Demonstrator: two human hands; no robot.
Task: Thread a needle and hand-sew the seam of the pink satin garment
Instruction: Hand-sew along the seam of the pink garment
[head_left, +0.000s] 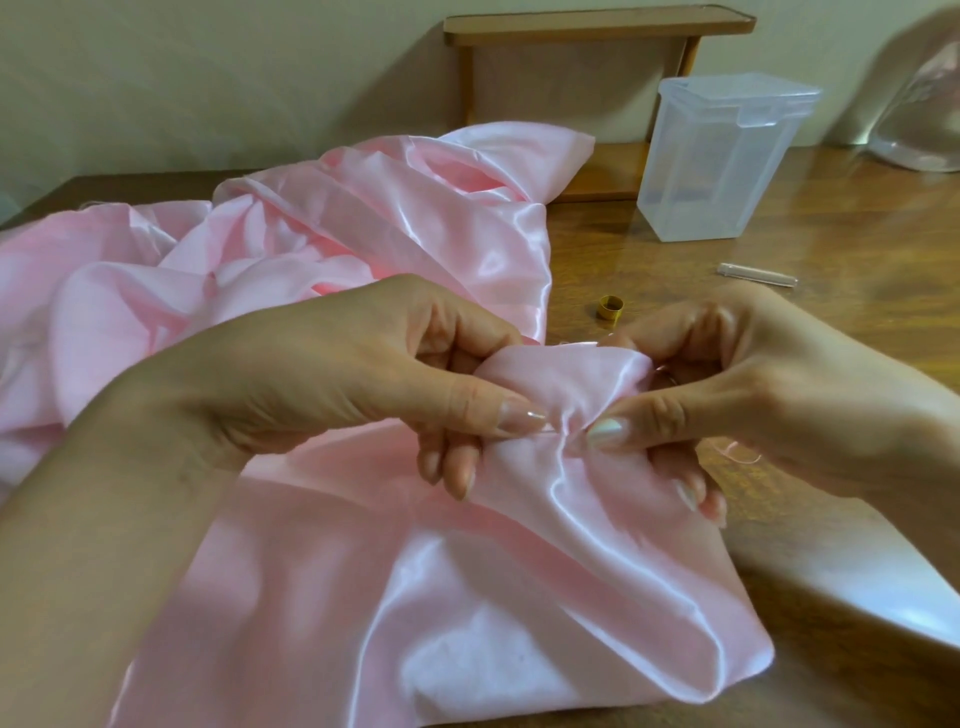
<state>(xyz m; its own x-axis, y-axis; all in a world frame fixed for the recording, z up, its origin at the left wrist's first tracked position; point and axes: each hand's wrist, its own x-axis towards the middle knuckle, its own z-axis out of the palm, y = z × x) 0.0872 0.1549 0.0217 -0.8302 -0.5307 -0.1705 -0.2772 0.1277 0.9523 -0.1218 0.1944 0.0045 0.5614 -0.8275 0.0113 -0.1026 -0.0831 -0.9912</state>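
pink satin garment (363, 597) lies rumpled over the wooden counter (841, 228), heaped in shiny folds toward the far left and flatter toward the near side, with one corner lying at the front right. both hands meet over the middle of it. the left hand (322, 384) has its fingers (462, 473) curled under a bunched fold, with the thumb pressing on top, so it pinches the satin. the right hand (769, 379) faces it and grips the same fold from the other side, its thumb tip almost touching the left thumb and its other fingers tucked beneath the cloth. the satin puckers into small gathers right between the two thumbs. a thin bright line shows there, too fine for me to say whether it is the needle. a loose curl of pink thread (737, 454) shows just under the right hand. beyond the hands, on the bare counter, a small brass-coloured ring (610, 306) stands near the garment's edge, and a slim clear tube (756, 274) lies farther right. behind those stands a tall clear plastic box (722, 161) with its lid on, and behind that a low wooden shelf (597, 26) against the wall. a crumpled clear bag (919, 130) sits at the far right.
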